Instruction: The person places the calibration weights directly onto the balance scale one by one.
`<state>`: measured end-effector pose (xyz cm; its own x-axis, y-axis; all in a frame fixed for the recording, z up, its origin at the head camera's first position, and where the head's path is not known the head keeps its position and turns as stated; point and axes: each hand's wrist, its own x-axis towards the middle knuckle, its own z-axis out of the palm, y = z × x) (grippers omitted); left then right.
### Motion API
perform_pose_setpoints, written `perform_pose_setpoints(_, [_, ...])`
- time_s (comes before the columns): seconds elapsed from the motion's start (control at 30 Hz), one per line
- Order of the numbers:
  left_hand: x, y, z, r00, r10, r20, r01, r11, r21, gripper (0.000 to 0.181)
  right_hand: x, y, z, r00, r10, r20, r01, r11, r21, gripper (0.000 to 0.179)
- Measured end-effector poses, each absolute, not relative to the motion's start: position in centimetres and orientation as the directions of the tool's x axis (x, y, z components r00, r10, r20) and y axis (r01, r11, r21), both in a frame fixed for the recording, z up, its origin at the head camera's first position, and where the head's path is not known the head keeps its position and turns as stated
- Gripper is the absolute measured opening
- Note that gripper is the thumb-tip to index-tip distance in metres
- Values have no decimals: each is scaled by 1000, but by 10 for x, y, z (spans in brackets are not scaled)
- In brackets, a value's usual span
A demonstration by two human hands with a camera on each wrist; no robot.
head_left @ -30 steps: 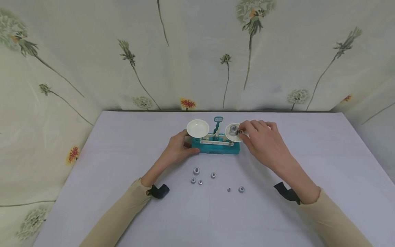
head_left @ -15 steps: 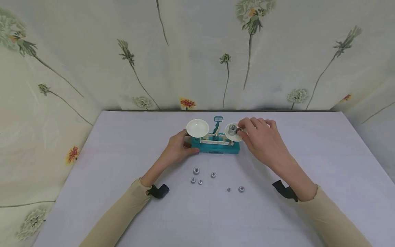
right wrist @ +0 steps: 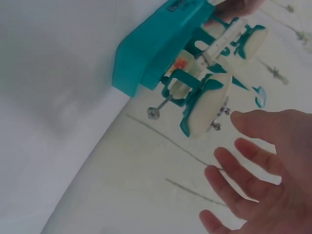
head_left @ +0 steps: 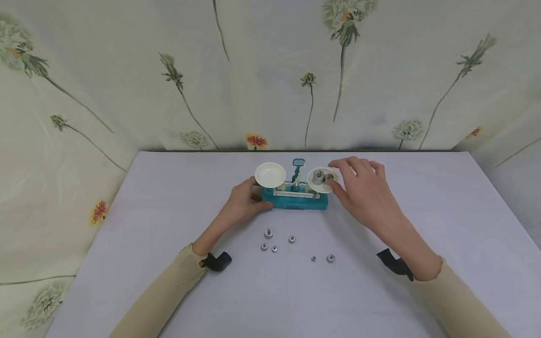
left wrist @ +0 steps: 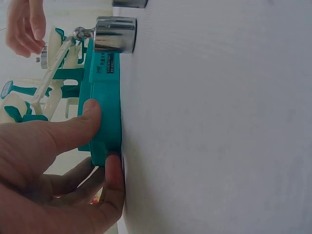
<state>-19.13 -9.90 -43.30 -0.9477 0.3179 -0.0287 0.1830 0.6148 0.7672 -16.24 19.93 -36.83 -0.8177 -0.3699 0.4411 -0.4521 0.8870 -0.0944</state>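
Observation:
A teal balance scale stands near the far side of the table. My left hand grips the left end of its base, thumb on the front face and fingers round the end, as the left wrist view shows on the base. On the white right pan sit two metal weights, a larger one and a smaller one beside it. My right hand is just right of that pan, fingers spread and holding nothing, thumb tip close to the smaller weight. The left pan is bare.
Several knobbed metal weights stand on the white table in front of the scale, among them a larger one, a mid-sized one and a tiny one. A flowered curtain hangs behind the table's far edge.
The smaller weight, pinched by my right hand earlier, now stands on the right pan next to the larger one. My right fingers have parted from it. My left hand has kept its place.

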Motion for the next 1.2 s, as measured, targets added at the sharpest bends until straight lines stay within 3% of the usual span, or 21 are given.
perform_pose_setpoints(0.23, [-193, -100, -432, -946, 324, -31, 185, 614, 767, 70, -138, 194, -355, -810, -440, 389, -509, 856, -92, 25])
perform_pose_setpoints(0.37, [-196, -100, -432, -945, 327, -25, 191, 613, 767, 69, -122, 187, -354, -804, -538, 252, -572, 815, -86, 18])
perform_pose_setpoints(0.5, [-196, -101, -432, -943, 332, -23, 198, 615, 764, 70, -112, 179, -362, -798, -598, 69, -602, 794, -79, 22])
perform_pose_setpoints(0.83, [-194, -101, -433, -942, 335, -24, 198, 611, 767, 71, -105, 176, -368, -808, -555, -197, -546, 831, -103, 29])
perform_pose_setpoints(1.2, [-193, -100, -434, -941, 337, -27, 195, 608, 770, 71, -101, 177, -373, -793, -546, -271, -532, 837, -129, 31])
